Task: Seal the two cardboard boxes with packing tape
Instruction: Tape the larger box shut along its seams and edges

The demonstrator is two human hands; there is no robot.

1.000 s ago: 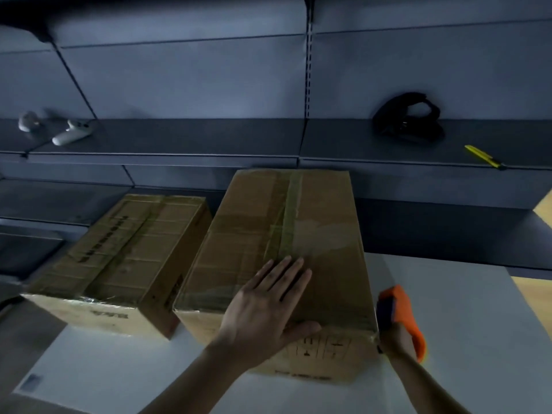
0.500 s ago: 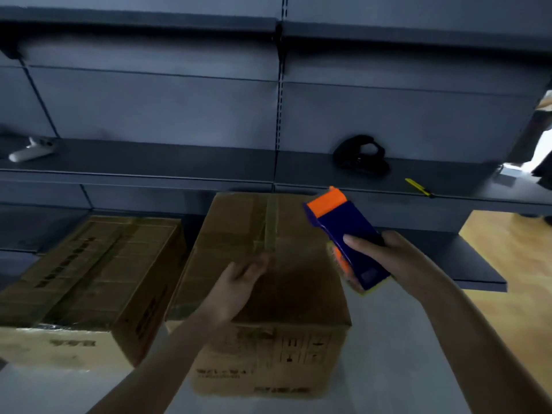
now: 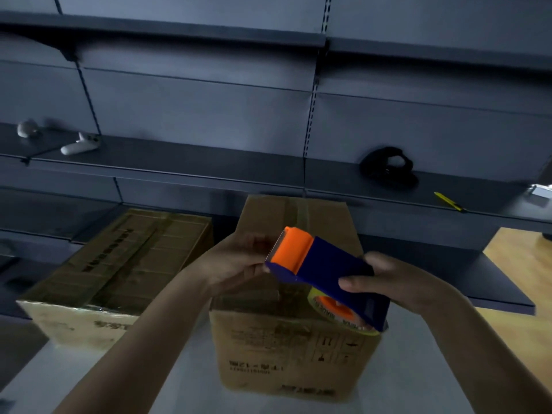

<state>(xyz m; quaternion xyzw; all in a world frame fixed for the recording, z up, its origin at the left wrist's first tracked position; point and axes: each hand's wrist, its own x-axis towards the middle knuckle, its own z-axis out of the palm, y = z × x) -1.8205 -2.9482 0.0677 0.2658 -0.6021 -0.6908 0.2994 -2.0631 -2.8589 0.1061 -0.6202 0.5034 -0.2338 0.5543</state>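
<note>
Nearest me, my two forearms reach over the pale table (image 3: pixel 185 369) toward the nearer cardboard box (image 3: pixel 286 339), which stands in front of me with printed marks on its front face. Just above its lid, my right hand (image 3: pixel 397 282) grips the blue body of the tape dispenser (image 3: pixel 325 264), fingers wrapped round it, the yellow-rimmed tape roll (image 3: pixel 337 312) hanging below. A second ago that hand held the dispenser low at the box's right corner; now it is raised over the box. My left hand (image 3: pixel 236 261), which was pressed flat on the lid, has lifted off and now curls its fingers against the dispenser's orange toothed end. I judge I am feeling for the loose tape end; I cannot tell whether I have it. Nothing holds the lid down. The second box (image 3: pixel 119 264) sits apart to the left. Beyond, a dark shelf carries a black object (image 3: pixel 388 167) and a yellow knife (image 3: pixel 448 201).
</note>
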